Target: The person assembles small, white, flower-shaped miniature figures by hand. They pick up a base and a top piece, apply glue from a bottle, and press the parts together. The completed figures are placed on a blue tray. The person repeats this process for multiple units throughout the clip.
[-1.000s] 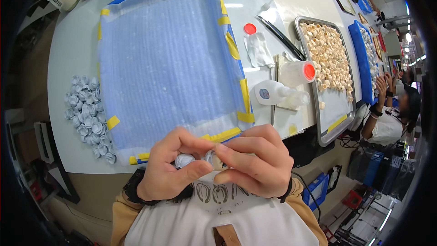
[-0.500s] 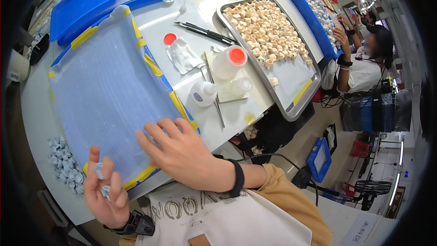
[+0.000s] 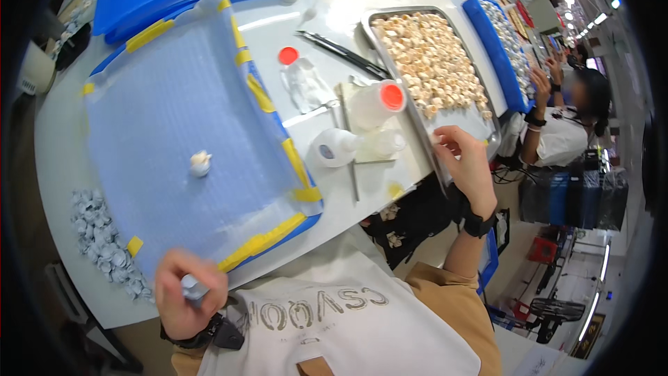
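My left hand point(image 3: 186, 291), slightly blurred, is curled at the near edge of the table with a grey-blue petal-like piece point(image 3: 193, 286) in its fingers. My right hand point(image 3: 467, 167) reaches over the near side of a metal tray point(image 3: 423, 117). Its thumb and fingers are pinched together; something small and pale shows at the tips, too little to name. Many cream cup-shaped pieces point(image 3: 431, 63) fill most of that tray. On the cloth-lined blue tray point(image 3: 160, 111) before me sits one small piece point(image 3: 200, 163), cream on top and grey-blue below.
A pile of grey-blue pieces point(image 3: 104, 247) lies at the table's left edge. Between the trays stand a white squeeze bottle point(image 3: 334, 147), a red-topped jar point(image 3: 372, 106), tweezers point(image 3: 353, 174) and black pens point(image 3: 344, 54). A co-worker point(image 3: 557, 129) sits at the right beside another blue tray point(image 3: 497, 49).
My right hand has moved from the cloth-lined tray rightward to the metal tray. The cream and grey-blue piece now shows on the cloth. My left hand's fingers have curled in. The whole view has shifted.
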A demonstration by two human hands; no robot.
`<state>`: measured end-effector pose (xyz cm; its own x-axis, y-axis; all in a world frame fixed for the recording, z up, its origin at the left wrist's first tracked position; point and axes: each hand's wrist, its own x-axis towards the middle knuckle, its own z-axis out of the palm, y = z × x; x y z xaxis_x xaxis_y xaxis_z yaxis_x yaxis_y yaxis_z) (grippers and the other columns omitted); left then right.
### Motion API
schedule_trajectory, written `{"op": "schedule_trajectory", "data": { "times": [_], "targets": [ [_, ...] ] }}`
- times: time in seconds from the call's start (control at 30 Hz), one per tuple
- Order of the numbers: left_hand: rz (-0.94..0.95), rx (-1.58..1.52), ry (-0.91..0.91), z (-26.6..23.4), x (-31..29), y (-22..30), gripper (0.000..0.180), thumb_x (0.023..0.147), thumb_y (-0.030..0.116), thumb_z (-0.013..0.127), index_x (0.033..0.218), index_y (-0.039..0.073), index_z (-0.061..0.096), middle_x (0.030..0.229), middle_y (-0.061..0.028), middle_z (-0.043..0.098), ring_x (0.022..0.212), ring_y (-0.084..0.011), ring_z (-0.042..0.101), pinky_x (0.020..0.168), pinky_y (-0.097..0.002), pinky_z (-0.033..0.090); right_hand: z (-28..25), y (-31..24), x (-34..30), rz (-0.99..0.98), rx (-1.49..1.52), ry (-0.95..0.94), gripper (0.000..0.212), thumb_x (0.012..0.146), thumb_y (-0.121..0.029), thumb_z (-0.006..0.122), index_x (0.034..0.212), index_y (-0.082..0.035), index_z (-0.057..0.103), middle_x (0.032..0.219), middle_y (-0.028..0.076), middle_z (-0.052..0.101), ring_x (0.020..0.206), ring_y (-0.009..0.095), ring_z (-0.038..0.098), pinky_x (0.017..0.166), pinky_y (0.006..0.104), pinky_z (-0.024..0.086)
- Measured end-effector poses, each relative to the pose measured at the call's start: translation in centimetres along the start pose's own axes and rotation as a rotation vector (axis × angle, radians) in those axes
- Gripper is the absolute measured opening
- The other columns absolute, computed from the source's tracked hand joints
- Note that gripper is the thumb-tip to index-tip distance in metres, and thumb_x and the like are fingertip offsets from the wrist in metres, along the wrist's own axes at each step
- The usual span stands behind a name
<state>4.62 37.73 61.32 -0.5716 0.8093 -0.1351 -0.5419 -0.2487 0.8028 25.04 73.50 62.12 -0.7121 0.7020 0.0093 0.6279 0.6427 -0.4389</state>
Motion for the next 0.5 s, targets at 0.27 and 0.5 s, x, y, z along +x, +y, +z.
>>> {"op": "schedule_trajectory", "data": {
  "times": [0.27,0.5],
  "targets": [
    [-0.275,0.109,-0.073,1.2,0.5,1.7,0.051,0.091,0.039,0.050,0.115,-0.005,0.050,0.085,-0.0065,0.051,0.058,-0.0060,0.039,0.053,-0.0183,0.034,0.4,0.0,0.6,-0.086,-0.194,-0.008,0.027,0.073,0.004,0.062,0.099,-0.002,0.063,0.083,0.014,0.061,0.069,0.021,0.061,0.063,0.0317,0.047],
    [-0.411,0.158,-0.324,1.2,0.8,2.0,0.033,0.091,0.012,0.047,0.120,-0.005,0.048,0.092,-0.0061,0.054,0.068,-0.0067,0.048,0.060,-0.0186,0.039,-1.3,-10.1,-4.2,-0.404,0.040,0.248,0.027,0.069,0.003,0.064,0.095,-0.002,0.066,0.086,0.013,0.065,0.075,0.028,0.062,0.066,0.0318,0.050]
  ]
}}
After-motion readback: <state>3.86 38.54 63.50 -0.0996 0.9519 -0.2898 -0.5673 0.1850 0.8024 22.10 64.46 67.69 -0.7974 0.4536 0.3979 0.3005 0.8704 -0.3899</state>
